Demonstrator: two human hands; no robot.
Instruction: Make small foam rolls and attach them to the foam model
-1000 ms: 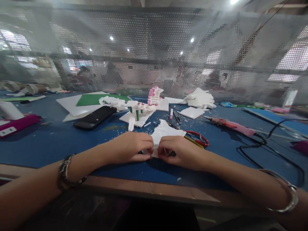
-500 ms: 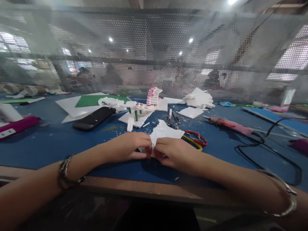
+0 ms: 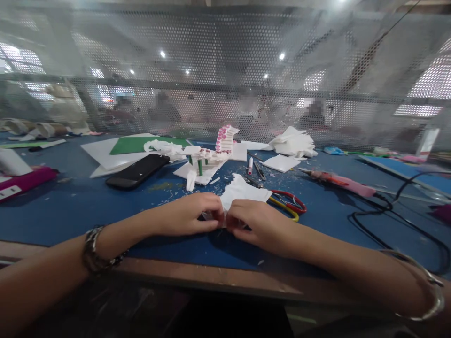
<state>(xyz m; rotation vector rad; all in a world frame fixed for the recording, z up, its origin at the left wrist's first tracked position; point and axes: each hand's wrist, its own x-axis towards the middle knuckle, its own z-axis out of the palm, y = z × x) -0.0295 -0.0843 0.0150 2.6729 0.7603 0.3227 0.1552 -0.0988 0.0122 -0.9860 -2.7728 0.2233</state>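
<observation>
A torn-edged white sheet, like tissue or thin paper, is pinched low down between my two hands near the table's front edge. My left hand is closed, thumb and fingertips meeting on the sheet's lower left edge. Right beside it, my right hand is closed on the same sheet, fingertips almost touching the left ones. Just past my right hand lie pliers with red and yellow handles, their jaws partly under the sheet. Beyond the sheet stands a small white model with green legs and pink-tipped pieces.
A black phone lies at left, by green and white sheets. A pink-handled soldering iron with a black cord lies at right. Behind the model are a marker, tweezers and a white tissue pile. Scraps litter the blue tabletop.
Both hands keep their pinch on the white sheet with barely any finger movement. The whole view has shifted slightly.
</observation>
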